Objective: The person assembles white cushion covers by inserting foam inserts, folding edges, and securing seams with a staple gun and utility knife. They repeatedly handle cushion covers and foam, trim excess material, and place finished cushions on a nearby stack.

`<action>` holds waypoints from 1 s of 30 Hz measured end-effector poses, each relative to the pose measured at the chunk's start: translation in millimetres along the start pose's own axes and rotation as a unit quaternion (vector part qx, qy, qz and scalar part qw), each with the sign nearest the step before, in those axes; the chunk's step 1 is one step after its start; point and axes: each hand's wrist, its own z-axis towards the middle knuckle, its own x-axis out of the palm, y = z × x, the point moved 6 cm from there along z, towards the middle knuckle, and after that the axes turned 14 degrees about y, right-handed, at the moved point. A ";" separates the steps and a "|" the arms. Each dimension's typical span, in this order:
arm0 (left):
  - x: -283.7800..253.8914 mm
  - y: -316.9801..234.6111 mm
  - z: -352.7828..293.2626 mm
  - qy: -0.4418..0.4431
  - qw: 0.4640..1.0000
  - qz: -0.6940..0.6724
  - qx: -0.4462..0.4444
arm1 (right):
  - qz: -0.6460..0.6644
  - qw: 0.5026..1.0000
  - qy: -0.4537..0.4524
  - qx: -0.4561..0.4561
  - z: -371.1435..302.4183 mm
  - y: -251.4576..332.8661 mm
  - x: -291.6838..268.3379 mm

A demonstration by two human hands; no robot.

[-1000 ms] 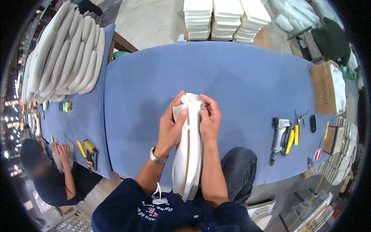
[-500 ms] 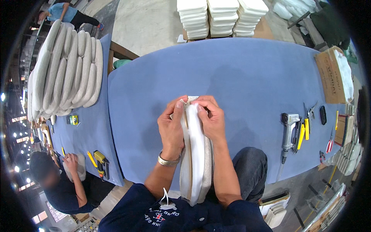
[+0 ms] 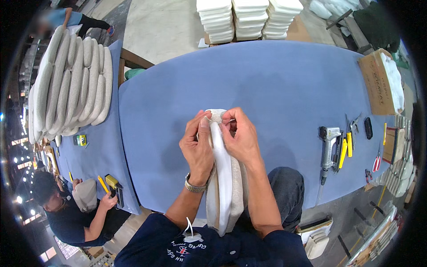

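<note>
A seat cushion (image 3: 225,178) stands on edge between my forearms, its lower end against my shirt. White padding and a thin brown board edge show along its open side, with light grey-beige fabric (image 3: 216,115) around it. At its far end, my left hand (image 3: 198,144) pinches the fabric's edge between thumb and fingers. Across from it, my right hand (image 3: 241,135) is closed in a pinch on the other side of the same fabric. A small flap of the cover stands up between both hands.
On the blue table (image 3: 178,75), a staple gun (image 3: 329,142), yellow-handled tools (image 3: 343,153) and red-handled scissors (image 3: 377,163) lie right. A cardboard box (image 3: 373,86) stands far right. Finished cushions (image 3: 73,84) are piled left. Foam pads (image 3: 250,20) stand beyond. A co-worker (image 3: 49,209) sits lower left.
Between my hands more of the fabric flap now shows, and my right fingers have curled more. The co-worker's hand has reached to the yellow-and-black tool. The view has shifted slightly.
</note>
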 end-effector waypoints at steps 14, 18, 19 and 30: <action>9.2 -2.9 -1.5 -0.013 0.999 0.036 0.033 | -0.097 0.980 -0.075 -0.155 -2.3 9.5 -5.3; 6.6 -5.6 -3.8 -0.001 0.993 0.086 0.082 | -0.096 0.973 -0.135 -0.159 -8.3 9.0 9.5; 4.3 -5.4 -6.3 -0.001 0.991 0.090 0.094 | -0.099 0.971 -0.144 -0.165 -11.1 10.1 13.7; 2.1 -6.7 -31.3 0.052 0.974 0.149 0.165 | -0.077 0.966 -0.136 -0.203 -33.4 11.2 13.1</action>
